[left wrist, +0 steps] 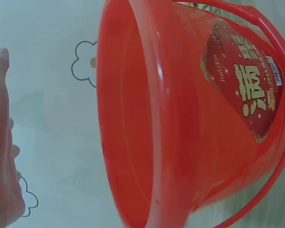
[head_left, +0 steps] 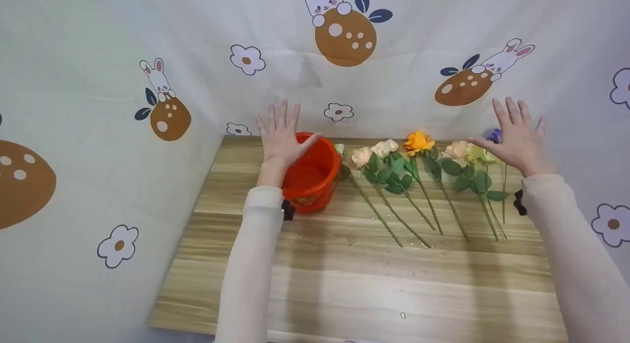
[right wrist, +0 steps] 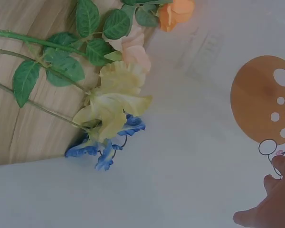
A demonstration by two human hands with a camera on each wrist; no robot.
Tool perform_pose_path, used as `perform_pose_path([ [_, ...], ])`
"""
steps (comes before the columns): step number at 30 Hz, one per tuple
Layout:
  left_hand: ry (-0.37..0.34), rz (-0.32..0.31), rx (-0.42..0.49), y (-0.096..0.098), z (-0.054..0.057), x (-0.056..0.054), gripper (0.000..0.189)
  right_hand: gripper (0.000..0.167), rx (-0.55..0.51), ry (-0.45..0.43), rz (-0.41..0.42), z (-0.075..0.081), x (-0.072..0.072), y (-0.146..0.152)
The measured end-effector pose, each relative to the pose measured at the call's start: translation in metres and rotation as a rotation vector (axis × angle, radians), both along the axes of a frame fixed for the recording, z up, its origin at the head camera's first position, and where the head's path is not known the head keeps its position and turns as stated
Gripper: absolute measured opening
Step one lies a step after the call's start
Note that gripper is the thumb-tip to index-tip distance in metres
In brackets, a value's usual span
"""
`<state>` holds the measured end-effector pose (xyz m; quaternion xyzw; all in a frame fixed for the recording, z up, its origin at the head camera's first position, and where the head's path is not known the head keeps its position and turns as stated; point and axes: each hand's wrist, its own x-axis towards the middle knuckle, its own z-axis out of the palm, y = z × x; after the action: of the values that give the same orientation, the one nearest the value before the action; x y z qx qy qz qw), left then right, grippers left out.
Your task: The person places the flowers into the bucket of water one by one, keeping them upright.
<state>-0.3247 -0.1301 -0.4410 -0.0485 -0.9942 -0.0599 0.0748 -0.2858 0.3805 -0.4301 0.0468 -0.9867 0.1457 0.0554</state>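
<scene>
My left hand (head_left: 283, 141) is raised with its fingers spread, overlapping the left side of a red bucket (head_left: 322, 185) in the head view. The left wrist view shows the bucket's rim, its handle (left wrist: 270, 28) and a dark red label (left wrist: 244, 80) with gold lettering, with the hand apart at the left edge. My right hand (head_left: 521, 143), also spread and holding nothing, hovers over the right end of a row of artificial flowers. Below it are a yellow-green flower (right wrist: 111, 102) and a blue flower (right wrist: 104, 154).
Left of these, an orange flower (head_left: 419, 142), a peach rose (head_left: 361, 157) and other stems lie on the wooden table (head_left: 344, 284), blossoms toward the back. Small clear bits (head_left: 403, 315) dot the tabletop. A printed curtain (head_left: 275, 18) hangs behind and at both sides.
</scene>
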Motion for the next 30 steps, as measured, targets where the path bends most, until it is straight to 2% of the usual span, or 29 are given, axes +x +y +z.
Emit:
perform_pose_path([
  [8,-0.001,-0.016,0.002,-0.004,0.000,0.009,0.095,0.104,-0.040,0.022,-0.001,-0.015,0.003,0.001],
  [18,0.016,-0.046,0.022,-0.010,0.000,0.021,0.095,0.103,-0.090,0.015,0.010,-0.046,0.008,0.000],
  [25,0.045,-0.045,0.077,-0.021,-0.011,0.028,0.093,0.099,-0.127,0.037,0.023,-0.069,0.011,-0.004],
  [30,0.055,-0.051,0.124,-0.029,-0.022,0.034,0.089,0.102,-0.133,0.019,0.020,-0.086,0.013,-0.006],
])
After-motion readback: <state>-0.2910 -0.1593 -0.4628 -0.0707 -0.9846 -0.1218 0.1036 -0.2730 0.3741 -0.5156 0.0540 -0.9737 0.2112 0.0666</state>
